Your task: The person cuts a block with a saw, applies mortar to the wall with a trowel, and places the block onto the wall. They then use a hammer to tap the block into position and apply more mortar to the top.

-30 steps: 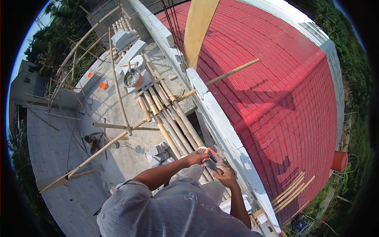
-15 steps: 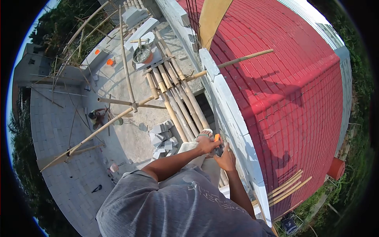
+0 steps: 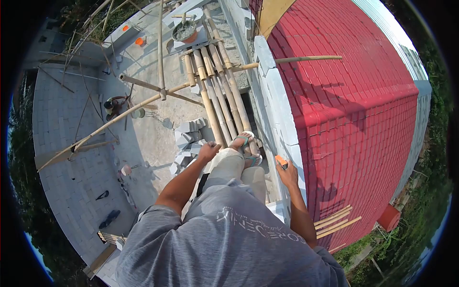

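I stand on a bamboo scaffold platform [image 3: 217,95] beside a white block wall [image 3: 282,124], my feet in sandals [image 3: 245,143]. My right hand [image 3: 288,173] grips an orange-handled tool [image 3: 281,161] and rests against the top of the wall. My left hand [image 3: 209,151] hangs over my left knee, fingers loosely curled, with nothing visible in it. A stack of grey blocks [image 3: 187,141] lies just left of that hand, on the scaffold edge.
A red tiled roof [image 3: 354,105] drops away right of the wall. A mortar pan [image 3: 184,32] sits at the platform's far end. Far below, a person [image 3: 114,105] crouches on the concrete floor among slanting bamboo poles [image 3: 110,125]. A bamboo pole [image 3: 291,60] pokes through the wall.
My hands have come apart: the right keeps the orange tool and has moved to the wall top, the left has swung back over my knee. My view has tilted further down.
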The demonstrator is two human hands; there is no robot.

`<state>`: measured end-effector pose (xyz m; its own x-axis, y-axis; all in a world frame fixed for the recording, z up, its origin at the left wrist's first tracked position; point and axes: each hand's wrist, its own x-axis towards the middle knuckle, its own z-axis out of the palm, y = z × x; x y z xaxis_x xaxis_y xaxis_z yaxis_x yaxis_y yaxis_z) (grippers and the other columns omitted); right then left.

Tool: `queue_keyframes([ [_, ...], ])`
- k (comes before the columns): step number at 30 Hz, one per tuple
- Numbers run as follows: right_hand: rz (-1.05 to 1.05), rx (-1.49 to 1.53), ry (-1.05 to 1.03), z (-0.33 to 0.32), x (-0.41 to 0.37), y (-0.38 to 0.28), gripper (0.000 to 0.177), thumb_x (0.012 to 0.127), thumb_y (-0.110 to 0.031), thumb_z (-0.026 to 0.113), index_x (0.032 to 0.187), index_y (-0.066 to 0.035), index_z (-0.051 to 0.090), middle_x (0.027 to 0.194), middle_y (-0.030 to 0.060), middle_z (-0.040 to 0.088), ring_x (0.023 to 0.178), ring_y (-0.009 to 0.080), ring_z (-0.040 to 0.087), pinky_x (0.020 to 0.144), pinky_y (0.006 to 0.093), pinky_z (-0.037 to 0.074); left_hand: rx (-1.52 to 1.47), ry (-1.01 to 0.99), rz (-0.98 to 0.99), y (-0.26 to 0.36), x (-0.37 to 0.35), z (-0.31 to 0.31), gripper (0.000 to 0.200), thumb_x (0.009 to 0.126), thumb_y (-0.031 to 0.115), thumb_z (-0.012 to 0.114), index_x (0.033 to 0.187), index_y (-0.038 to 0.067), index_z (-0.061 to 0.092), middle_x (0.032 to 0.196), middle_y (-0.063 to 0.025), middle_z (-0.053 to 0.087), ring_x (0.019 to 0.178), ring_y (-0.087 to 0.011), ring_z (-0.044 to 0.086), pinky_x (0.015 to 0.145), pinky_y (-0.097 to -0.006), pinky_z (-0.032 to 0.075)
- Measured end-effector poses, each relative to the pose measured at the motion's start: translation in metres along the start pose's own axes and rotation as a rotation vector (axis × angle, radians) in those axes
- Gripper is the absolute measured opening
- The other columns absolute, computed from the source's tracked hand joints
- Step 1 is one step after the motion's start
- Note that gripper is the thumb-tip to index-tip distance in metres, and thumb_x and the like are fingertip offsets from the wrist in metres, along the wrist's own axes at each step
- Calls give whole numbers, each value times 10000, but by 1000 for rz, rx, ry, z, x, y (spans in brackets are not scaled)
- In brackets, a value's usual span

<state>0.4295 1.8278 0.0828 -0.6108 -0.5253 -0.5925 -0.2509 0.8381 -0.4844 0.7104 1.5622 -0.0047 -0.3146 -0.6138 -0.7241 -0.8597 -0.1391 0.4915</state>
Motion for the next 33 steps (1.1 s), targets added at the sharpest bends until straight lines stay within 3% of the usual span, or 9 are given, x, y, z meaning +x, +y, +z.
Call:
queue_keyframes([
  [1, 38, -70, -14, -5, -6, 4, 519, 811, -406, 656, 1127, 1, 602, 1006, 294, 675, 970, 472, 643, 837, 510, 505, 55, 70, -14, -39, -2, -1, 433, 837, 436, 643, 912, 13, 694, 783, -100, 706, 739, -201, 677, 712, -347, 528],
  [3, 66, -144, -34, -11, -14, 20, 513, 817, -438, 658, 1080, 1, 638, 1002, 281, 682, 967, 465, 647, 835, 505, 507, -165, 77, -152, -84, -26, -12, 384, 841, 388, 657, 905, 11, 693, 786, -97, 702, 722, -191, 671, 693, -346, 531],
  [5, 109, 30, -15, -10, -14, 43, 494, 829, -468, 655, 1002, -7, 690, 974, 252, 697, 942, 443, 659, 820, 492, 512, -247, 107, -278, -114, -54, -20, 366, 846, 370, 666, 902, 9, 692, 797, -93, 699, 709, -185, 663, 667, -335, 530],
  [7, 157, 20, -27, -18, -19, 39, 476, 842, -467, 647, 973, -13, 707, 946, 251, 697, 926, 429, 665, 804, 490, 513, -272, 117, -321, -131, -86, -22, 362, 852, 365, 665, 912, 9, 690, 805, -90, 696, 703, -180, 658, 642, -322, 520],
  [14, -20, -95, 17, -22, -9, 27, 532, 890, -515, 613, 994, -2, 707, 842, 252, 683, 839, 405, 686, 715, 461, 509, -525, 68, -406, -160, -138, 9, 353, 889, 358, 638, 1015, 28, 654, 853, -63, 662, 703, -154, 620, 585, -292, 482],
  [23, -55, -169, -9, -36, 41, -37, 675, 889, -628, 555, 1047, 18, 668, 937, 303, 677, 936, 463, 657, 799, 523, 503, -606, 19, -376, -140, -105, 11, 356, 916, 403, 609, 977, 53, 645, 840, -31, 624, 772, -152, 613, 681, -322, 498],
  [26, -90, -263, -49, -40, 68, -57, 726, 883, -660, 536, 1069, 31, 661, 949, 318, 674, 957, 480, 650, 819, 533, 500, -696, 46, -367, -137, -86, -4, 376, 931, 405, 595, 1082, 64, 640, 922, -30, 648, 793, -144, 625, 704, -297, 494],
  [30, -148, -319, 21, -37, 108, -73, 627, 903, -578, 575, 965, 38, 675, 902, 296, 675, 914, 453, 657, 766, 508, 495, -723, 128, -382, -115, -71, -35, 347, 947, 377, 591, 1074, 56, 624, 930, -51, 673, 775, -146, 632, 680, -293, 477],
  [33, -99, -293, -80, -41, 128, -87, 735, 879, -672, 527, 1090, 19, 664, 1007, 317, 670, 1008, 473, 641, 854, 535, 497, -737, 153, -391, -112, -60, -50, 349, 945, 373, 593, 1093, 59, 625, 923, -46, 671, 773, -141, 630, 674, -286, 473],
])
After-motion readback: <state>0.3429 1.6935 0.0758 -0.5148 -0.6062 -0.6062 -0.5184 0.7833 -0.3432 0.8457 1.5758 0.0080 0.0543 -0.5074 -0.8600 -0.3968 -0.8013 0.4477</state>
